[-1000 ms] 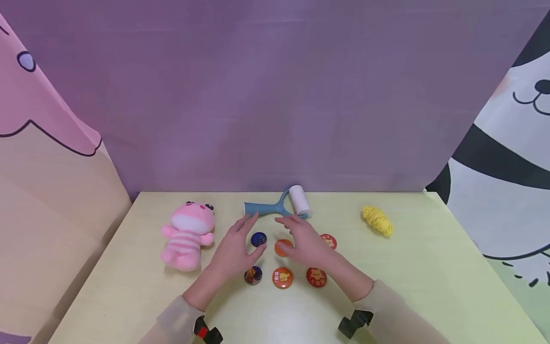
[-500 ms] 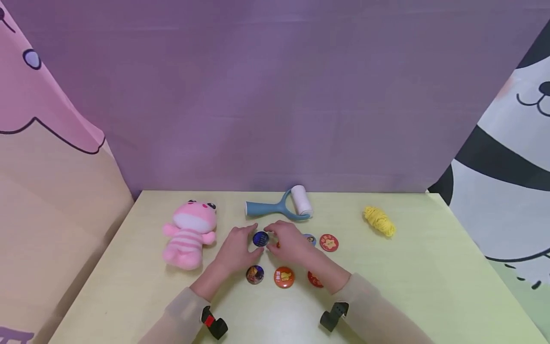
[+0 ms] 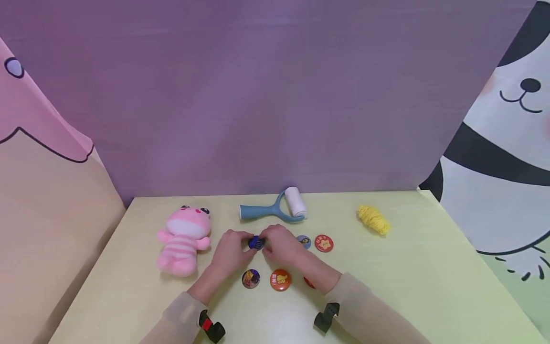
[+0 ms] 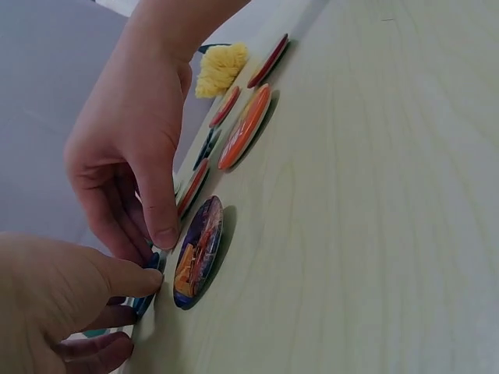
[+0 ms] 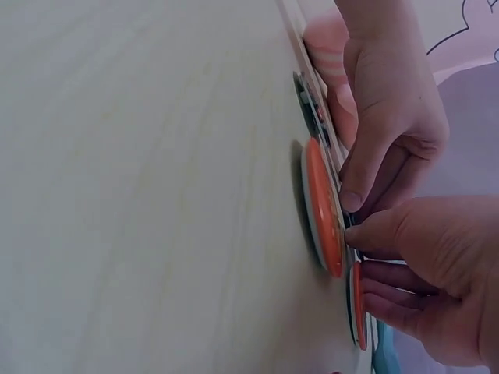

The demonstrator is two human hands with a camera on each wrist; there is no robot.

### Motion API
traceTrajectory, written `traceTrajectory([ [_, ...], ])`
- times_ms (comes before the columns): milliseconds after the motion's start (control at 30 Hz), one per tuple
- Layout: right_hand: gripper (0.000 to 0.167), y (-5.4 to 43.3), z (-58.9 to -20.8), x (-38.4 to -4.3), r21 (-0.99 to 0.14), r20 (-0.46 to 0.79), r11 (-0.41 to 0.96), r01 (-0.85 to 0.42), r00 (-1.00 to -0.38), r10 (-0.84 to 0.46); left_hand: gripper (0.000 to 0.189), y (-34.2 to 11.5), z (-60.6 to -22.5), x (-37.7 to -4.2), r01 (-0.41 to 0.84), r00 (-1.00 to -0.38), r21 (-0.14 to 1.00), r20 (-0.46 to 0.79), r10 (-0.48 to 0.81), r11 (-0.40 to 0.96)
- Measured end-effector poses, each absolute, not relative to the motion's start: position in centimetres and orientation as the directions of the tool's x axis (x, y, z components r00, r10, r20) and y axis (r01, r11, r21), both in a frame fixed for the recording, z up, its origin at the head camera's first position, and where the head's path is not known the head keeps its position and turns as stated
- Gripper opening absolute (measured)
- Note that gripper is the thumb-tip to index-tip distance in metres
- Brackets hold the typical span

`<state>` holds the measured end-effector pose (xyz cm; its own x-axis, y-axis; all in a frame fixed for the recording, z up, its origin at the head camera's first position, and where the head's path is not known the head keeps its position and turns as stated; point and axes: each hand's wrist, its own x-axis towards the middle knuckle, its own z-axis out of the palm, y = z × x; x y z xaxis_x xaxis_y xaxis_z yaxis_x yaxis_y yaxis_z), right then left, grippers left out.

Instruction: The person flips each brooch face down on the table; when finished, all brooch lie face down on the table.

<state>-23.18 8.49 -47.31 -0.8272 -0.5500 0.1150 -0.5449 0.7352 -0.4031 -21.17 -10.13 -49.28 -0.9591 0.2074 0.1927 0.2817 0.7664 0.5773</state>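
A small dark blue round button badge [image 3: 256, 242] is held at the table between both hands. My left hand [image 3: 230, 249] has thumb and forefinger at its left edge; my right hand [image 3: 282, 245] meets its right edge with thumb and forefinger. In the left wrist view, the fingers of both hands nearly meet around the blue badge [image 4: 148, 285]. Just nearer lies a dark picture badge [image 3: 251, 278], beside an orange thumbs-up badge [image 3: 280, 280]. A red badge [image 3: 309, 283] is partly covered by the right forearm. Another orange badge [image 5: 359, 304], under the right hand, shows in the right wrist view.
Right of the right hand lie a light blue badge [image 3: 304, 241] and a red badge [image 3: 324, 243]. Behind stands a blue-handled roller [image 3: 259, 211]. A pink plush toy [image 3: 182, 241] lies left, a yellow yarn bundle [image 3: 373, 220] right. A purple curtain backs the table.
The right hand has moved left, off the middle badges, to the blue badge. Both hands have closed in on that badge from either side. The view has shifted slightly.
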Motion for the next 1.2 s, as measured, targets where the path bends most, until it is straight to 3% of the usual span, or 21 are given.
traceTrajectory([
  [333,0.016,9.1,-46.8,-23.8,-0.537,0.131,0.694,-0.479,-0.860,-0.492,0.025,-10.5,-49.1,-21.1,0.276,-0.961,0.700,0.224,0.164,0.659],
  [533,0.016,10.1,-45.7,-23.6,-0.594,0.157,0.660,-0.460,-0.871,-0.466,0.024,-10.4,-48.2,-20.6,0.307,-0.950,0.794,0.290,0.117,0.524],
  [833,0.012,11.6,-44.0,-23.2,-0.838,0.188,0.397,-0.376,-0.880,-0.436,0.021,-9.8,-46.2,-20.0,0.316,-0.945,0.927,0.327,-0.021,0.202],
  [1200,0.015,11.8,-43.3,-22.8,-0.882,0.176,0.342,-0.323,-0.901,-0.397,0.017,-9.4,-45.3,-19.8,0.351,-0.917,0.910,0.381,-0.114,0.220],
])
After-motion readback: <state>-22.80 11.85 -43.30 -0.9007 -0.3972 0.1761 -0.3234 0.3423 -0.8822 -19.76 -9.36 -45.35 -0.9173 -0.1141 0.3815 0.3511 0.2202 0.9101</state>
